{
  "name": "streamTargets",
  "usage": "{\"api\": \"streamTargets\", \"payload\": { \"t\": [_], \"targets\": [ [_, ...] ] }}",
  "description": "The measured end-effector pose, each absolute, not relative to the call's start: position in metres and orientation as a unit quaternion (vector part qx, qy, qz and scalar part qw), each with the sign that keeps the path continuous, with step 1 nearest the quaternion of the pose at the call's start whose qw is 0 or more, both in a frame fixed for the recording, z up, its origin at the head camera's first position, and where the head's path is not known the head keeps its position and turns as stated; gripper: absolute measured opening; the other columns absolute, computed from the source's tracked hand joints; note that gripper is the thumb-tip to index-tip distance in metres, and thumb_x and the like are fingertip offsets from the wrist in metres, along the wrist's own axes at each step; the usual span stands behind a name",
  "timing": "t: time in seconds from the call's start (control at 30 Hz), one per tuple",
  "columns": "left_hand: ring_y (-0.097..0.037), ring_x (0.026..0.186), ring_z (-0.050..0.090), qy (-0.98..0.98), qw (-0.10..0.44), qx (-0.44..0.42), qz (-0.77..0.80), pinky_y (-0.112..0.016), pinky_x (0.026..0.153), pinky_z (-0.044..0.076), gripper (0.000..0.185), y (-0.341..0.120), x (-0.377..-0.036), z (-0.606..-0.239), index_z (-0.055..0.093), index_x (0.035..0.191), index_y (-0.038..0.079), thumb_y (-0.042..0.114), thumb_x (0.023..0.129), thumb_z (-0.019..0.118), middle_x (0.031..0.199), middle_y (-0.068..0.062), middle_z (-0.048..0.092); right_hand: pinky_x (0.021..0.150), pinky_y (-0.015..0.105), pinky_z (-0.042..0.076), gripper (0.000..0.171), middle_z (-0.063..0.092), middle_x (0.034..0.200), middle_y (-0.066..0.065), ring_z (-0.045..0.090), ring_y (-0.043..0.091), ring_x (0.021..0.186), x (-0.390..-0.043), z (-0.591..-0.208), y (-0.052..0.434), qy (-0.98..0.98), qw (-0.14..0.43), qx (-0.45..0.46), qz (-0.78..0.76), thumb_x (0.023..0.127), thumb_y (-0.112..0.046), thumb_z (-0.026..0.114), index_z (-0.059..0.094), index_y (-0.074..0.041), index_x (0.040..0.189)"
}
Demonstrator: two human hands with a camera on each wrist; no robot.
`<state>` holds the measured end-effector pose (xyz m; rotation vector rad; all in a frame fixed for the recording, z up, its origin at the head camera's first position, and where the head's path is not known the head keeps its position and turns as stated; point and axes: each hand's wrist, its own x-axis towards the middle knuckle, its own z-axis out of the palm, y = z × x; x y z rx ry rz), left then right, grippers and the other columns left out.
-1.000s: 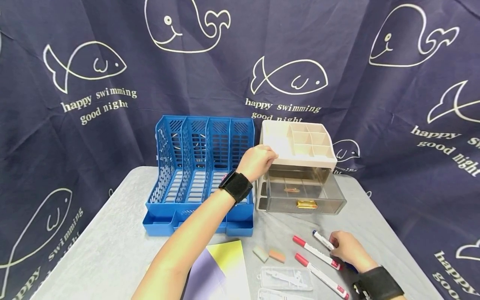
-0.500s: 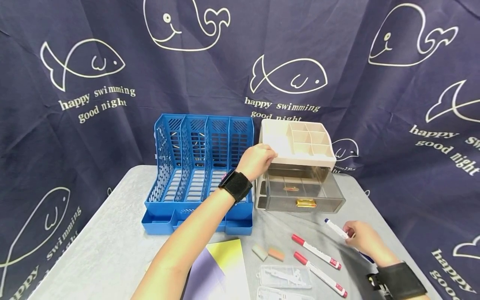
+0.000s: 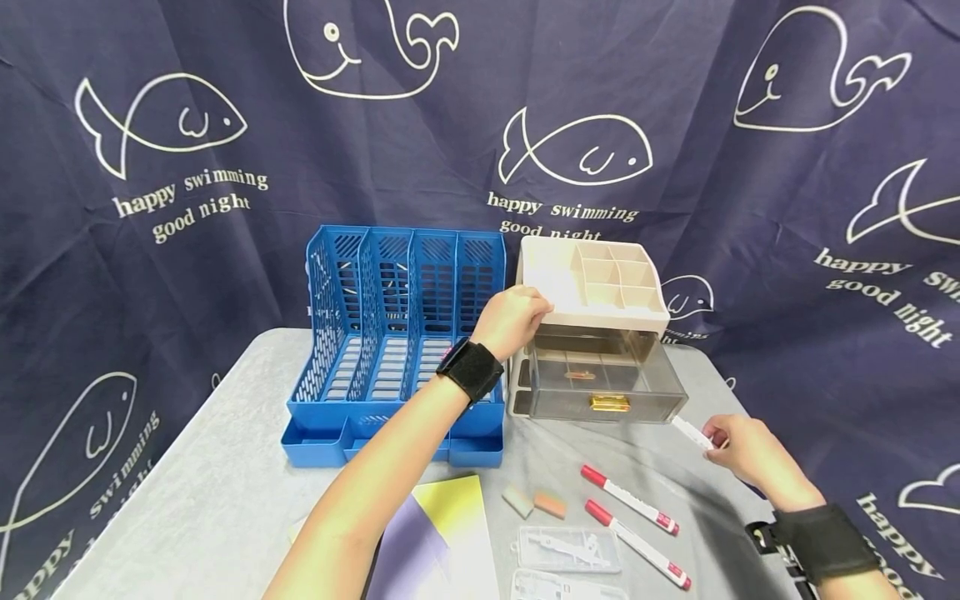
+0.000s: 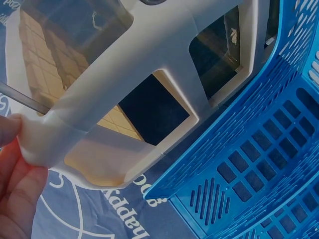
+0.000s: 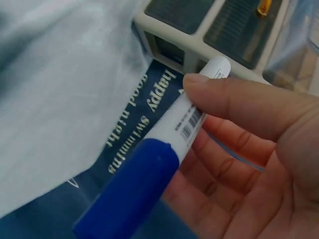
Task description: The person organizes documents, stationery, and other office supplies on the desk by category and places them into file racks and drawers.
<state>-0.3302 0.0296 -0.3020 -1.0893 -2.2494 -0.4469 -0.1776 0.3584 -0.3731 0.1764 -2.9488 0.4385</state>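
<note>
My left hand (image 3: 512, 322) grips the front left corner of a white desktop drawer organizer (image 3: 557, 271); in the left wrist view, thumb and fingers pinch its frame (image 4: 65, 117). The organizer's clear smoky drawer (image 3: 647, 407), with a gold handle (image 3: 610, 403), is pulled out. Off to the drawer's right, my right hand (image 3: 761, 458) holds a white marker (image 3: 692, 433) between thumb and fingers. The right wrist view shows the marker's blue cap (image 5: 132, 189) pointing toward the camera's lower left. In the head view the marker's far end is right at the drawer's front right corner.
A blue file rack (image 3: 397, 421) stands left of the organizer. Two red-capped markers (image 3: 630, 500), a pale eraser (image 3: 517, 502), an orange eraser (image 3: 551, 504) and clear plastic cases (image 3: 570, 550) lie on the table. A purple and yellow folder (image 3: 435, 542) lies under the left forearm.
My right hand has lifted the blue-capped marker from beside the red ones and carried it right and farther back, toward the drawer's corner. My left hand keeps its grip on the organizer.
</note>
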Motion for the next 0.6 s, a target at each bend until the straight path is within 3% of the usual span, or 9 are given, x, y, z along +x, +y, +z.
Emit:
{"api": "streamTargets", "payload": {
  "t": [0.6],
  "targets": [
    [-0.017, 0.096, 0.064, -0.843, 0.298, -0.411, -0.178, -0.025, 0.086, 0.051, 0.017, 0.029, -0.332, -0.304, 0.075, 0.097, 0.011, 0.003, 0.088, 0.063, 0.096, -0.002, 0.071, 0.052, 0.032, 0.040, 0.015, 0.063, 0.067, 0.004, 0.054, 0.015, 0.059, -0.183, -0.336, 0.362, -0.982, 0.127, 0.044, 0.135, 0.067, 0.000, 0.073, 0.063, -0.002, 0.077]
  ]
}}
